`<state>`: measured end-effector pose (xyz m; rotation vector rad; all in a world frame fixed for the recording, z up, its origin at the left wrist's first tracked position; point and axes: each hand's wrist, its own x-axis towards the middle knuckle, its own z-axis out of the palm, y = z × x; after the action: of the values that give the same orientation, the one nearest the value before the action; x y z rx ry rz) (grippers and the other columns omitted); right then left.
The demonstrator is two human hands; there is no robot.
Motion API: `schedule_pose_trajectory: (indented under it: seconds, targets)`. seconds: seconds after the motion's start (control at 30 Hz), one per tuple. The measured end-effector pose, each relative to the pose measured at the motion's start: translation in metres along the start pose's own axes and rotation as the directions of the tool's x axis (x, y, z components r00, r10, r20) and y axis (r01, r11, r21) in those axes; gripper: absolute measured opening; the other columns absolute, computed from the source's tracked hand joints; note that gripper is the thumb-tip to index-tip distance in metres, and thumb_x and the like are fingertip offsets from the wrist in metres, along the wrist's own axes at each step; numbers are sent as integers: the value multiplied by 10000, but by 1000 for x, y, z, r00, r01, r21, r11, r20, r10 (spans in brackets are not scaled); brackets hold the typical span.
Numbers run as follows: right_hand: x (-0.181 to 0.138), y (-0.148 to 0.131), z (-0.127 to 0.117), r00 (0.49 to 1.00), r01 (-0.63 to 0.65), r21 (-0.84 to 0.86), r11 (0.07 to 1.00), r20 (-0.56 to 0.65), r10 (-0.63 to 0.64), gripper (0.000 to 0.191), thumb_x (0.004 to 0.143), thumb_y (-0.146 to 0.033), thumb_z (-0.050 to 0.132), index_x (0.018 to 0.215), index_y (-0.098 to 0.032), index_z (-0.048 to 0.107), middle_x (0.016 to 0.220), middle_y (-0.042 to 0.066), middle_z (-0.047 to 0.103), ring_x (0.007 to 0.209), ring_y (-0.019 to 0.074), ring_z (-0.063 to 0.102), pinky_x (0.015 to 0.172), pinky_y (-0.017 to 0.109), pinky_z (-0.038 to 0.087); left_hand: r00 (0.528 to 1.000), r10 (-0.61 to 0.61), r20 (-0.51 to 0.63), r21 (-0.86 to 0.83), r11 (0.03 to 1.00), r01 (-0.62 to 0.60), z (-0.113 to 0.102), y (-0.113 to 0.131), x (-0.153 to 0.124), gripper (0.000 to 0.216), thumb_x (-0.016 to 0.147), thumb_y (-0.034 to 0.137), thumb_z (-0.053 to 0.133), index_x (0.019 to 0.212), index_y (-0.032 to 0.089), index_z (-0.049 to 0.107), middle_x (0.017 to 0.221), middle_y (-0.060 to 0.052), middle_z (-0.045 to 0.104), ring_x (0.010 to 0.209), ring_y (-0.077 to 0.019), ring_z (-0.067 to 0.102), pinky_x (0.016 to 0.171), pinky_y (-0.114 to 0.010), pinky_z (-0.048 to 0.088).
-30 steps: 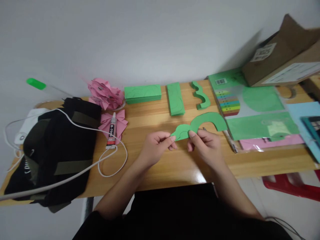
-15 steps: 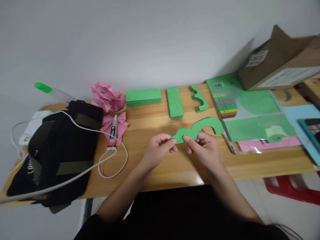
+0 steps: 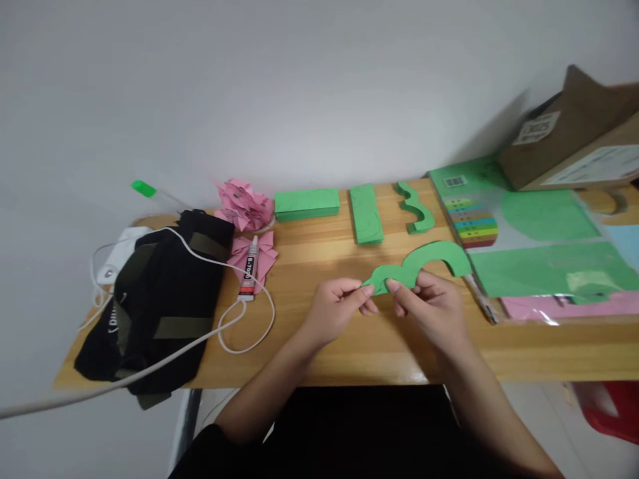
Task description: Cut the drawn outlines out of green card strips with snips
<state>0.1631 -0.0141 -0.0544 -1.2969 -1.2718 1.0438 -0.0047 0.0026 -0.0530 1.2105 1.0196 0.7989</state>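
Both my hands hold a wavy strip of green paper (image 3: 434, 253) above the table. My left hand (image 3: 339, 307) pinches its narrow left tip between thumb and fingers. Near the strip's middle, my right hand (image 3: 433, 307) grips it with the thumb on top; the wide curved end arches out to the right. Beyond the hands lie a folded green paper stack with drawn curves (image 3: 366, 214), another flat green stack (image 3: 307, 203) and a thick wavy green cutout (image 3: 415, 207).
On the left are a black bag (image 3: 164, 306), a white cable (image 3: 164, 374), a glue tube (image 3: 248, 269), a pink paper flower (image 3: 244, 205) and a pink paper bow (image 3: 267, 256). To the right lie a pack of green paper (image 3: 539, 263), a pen (image 3: 482, 299) and a cardboard box (image 3: 574, 143).
The camera view has shifted, so the whole scene sits further right and slightly lower. Both hands keep the same hold on the green strip.
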Motion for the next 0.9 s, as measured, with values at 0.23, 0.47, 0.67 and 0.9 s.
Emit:
schedule_pose_trajectory:
  seconds: [0.23, 0.47, 0.67, 0.9]
  targets:
    - [4, -5, -5, 993, 39, -126, 991, 117, -25, 406, 800, -500, 707, 552, -202, 587, 482, 16, 597, 448, 151, 537, 450, 272, 411, 997, 34, -67, -14, 999, -35, -7, 3, -3, 378, 806, 436, 661, 552, 156, 667, 553, -39, 653, 536, -112, 558, 587, -251, 478]
    - [5, 39, -76, 989, 125, -888, 442, 147, 16, 262, 744, -400, 681, 919, -207, 647, 1021, 246, 718, 915, 420, 689, 752, 515, 520, 970, 51, -240, -52, 997, -65, -34, 1, -13, 434, 784, 512, 666, 532, 160, 629, 539, -30, 627, 516, -104, 530, 571, -257, 455]
    - [3, 68, -99, 971, 53, -932, 358, 132, 199, 302, 680, -333, 669, 941, -194, 608, 1041, 282, 703, 862, 434, 704, 651, 489, 529, 953, 77, -294, -81, 991, -105, -38, 1, -20, 423, 785, 508, 679, 544, 163, 634, 542, -19, 627, 523, -100, 536, 572, -252, 454]
    - [-5, 53, -77, 999, -18, -897, 441, -2, 36, 182, 658, -295, 616, 662, -304, 434, 629, 134, 617, 529, 307, 594, 484, 420, 397, 950, 88, -298, -109, 986, -126, -36, 2, -23, 430, 763, 525, 693, 543, 161, 630, 537, -19, 625, 518, -105, 537, 565, -258, 453]
